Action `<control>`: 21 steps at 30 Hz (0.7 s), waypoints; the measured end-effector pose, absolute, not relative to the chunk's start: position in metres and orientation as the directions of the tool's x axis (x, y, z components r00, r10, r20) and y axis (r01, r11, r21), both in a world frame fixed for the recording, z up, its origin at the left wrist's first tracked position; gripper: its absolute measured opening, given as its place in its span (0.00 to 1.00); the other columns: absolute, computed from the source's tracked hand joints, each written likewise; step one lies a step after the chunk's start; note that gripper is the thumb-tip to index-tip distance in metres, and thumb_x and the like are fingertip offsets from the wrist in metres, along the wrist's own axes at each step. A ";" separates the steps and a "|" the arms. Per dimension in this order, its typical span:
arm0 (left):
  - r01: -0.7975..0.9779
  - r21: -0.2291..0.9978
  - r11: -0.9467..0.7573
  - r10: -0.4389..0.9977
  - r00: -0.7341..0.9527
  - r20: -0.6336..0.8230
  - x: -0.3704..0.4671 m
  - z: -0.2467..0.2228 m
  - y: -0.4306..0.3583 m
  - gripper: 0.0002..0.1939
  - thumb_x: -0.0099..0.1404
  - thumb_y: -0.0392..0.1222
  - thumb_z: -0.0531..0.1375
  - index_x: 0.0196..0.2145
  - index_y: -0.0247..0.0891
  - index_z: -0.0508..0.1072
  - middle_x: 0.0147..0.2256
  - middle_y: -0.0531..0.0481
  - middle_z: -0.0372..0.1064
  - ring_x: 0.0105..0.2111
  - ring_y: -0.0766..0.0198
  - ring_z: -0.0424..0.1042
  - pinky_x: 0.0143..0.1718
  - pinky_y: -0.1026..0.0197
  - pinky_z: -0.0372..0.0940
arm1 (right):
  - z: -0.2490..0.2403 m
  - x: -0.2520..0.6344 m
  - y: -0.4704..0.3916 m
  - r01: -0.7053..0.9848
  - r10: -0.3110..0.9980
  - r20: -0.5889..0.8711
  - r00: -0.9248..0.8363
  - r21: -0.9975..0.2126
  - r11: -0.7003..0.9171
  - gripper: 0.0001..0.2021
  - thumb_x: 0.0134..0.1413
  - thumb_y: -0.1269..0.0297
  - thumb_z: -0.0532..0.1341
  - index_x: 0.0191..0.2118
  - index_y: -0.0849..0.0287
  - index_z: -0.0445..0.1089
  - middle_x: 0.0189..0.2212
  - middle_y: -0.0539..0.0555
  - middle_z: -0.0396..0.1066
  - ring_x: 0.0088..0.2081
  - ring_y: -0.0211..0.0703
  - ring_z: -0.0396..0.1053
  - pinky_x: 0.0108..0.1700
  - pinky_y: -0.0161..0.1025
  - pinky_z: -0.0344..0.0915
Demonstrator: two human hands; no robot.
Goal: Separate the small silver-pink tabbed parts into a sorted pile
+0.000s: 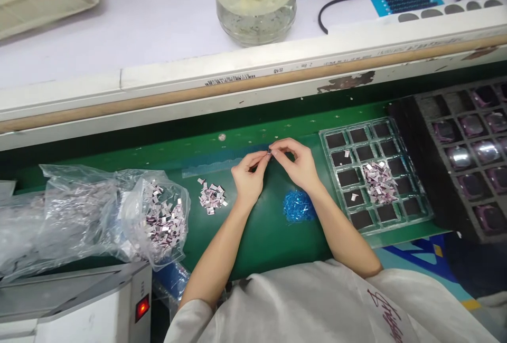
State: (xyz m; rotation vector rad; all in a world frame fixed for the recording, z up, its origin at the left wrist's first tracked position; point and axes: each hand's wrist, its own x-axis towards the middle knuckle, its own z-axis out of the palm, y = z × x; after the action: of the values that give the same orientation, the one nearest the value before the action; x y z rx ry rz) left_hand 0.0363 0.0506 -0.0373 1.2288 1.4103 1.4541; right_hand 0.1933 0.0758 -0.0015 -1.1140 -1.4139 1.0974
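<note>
My left hand [250,175] and my right hand [296,162] meet over the green mat, fingertips pinched together on one small dark piece [269,151]. Its details are too small to make out. Left of my left hand lies a loose pile of small pink-and-silver parts [212,196]. Below my right hand, close to the forearm, sits a heap of tiny blue strips [298,206]. A clear compartment tray [329,174] stands to the right, with a cluster of similar pink-and-silver parts [380,182] in its middle and single ones in two left compartments.
An open plastic bag [137,211] of such parts lies at left, above a grey machine [79,306] with a lit red switch. A black foam tray [439,174] holds dark pieces at far right. On the raised shelf [158,10] stands a glass jar [255,13].
</note>
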 end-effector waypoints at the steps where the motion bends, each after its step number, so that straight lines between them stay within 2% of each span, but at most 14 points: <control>1: 0.107 0.988 -0.113 0.958 -0.252 0.137 0.036 -0.038 0.051 0.07 0.69 0.44 0.73 0.42 0.41 0.86 0.40 0.48 0.87 0.40 0.58 0.88 0.47 0.57 0.82 | -0.002 0.193 0.076 0.096 0.982 0.167 -0.093 -0.980 0.176 0.06 0.68 0.56 0.69 0.42 0.51 0.81 0.43 0.54 0.83 0.47 0.49 0.80 0.52 0.49 0.78; 10: 0.118 0.985 -0.125 0.963 -0.224 0.149 0.036 -0.038 0.049 0.07 0.70 0.45 0.72 0.43 0.41 0.86 0.41 0.48 0.87 0.40 0.59 0.87 0.48 0.56 0.82 | -0.008 0.192 0.078 0.140 0.979 0.179 -0.094 -0.972 0.191 0.04 0.67 0.62 0.68 0.43 0.51 0.81 0.42 0.53 0.82 0.43 0.46 0.80 0.49 0.47 0.77; 15: 0.140 0.978 -0.153 0.967 -0.182 0.177 0.037 -0.040 0.049 0.06 0.71 0.44 0.71 0.43 0.41 0.86 0.41 0.48 0.87 0.41 0.58 0.87 0.49 0.55 0.81 | -0.005 0.195 0.079 0.086 0.980 0.129 -0.154 -0.986 0.143 0.08 0.64 0.63 0.68 0.47 0.52 0.78 0.40 0.51 0.80 0.41 0.44 0.77 0.47 0.45 0.74; 18: 0.212 0.959 -0.186 0.969 -0.119 0.214 0.033 -0.033 0.046 0.08 0.73 0.45 0.69 0.46 0.41 0.85 0.43 0.47 0.87 0.42 0.57 0.87 0.50 0.54 0.81 | -0.002 0.198 0.080 0.082 0.978 0.116 -0.173 -0.988 0.131 0.11 0.63 0.63 0.67 0.50 0.52 0.76 0.37 0.49 0.77 0.37 0.42 0.73 0.44 0.43 0.71; 21: 0.400 0.883 -0.247 0.953 -0.063 0.295 0.016 -0.014 0.036 0.10 0.74 0.43 0.68 0.51 0.42 0.83 0.48 0.46 0.86 0.43 0.58 0.85 0.51 0.53 0.79 | 0.001 0.200 0.077 0.146 0.972 0.100 -0.213 -0.980 0.133 0.10 0.61 0.66 0.66 0.49 0.52 0.75 0.33 0.47 0.74 0.34 0.41 0.67 0.41 0.41 0.68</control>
State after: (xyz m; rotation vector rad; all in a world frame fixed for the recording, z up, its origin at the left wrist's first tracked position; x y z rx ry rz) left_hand 0.0161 0.0356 -0.0140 1.6644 1.4540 1.2996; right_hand 0.2000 0.0774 0.0011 -1.1311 -1.5334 1.1887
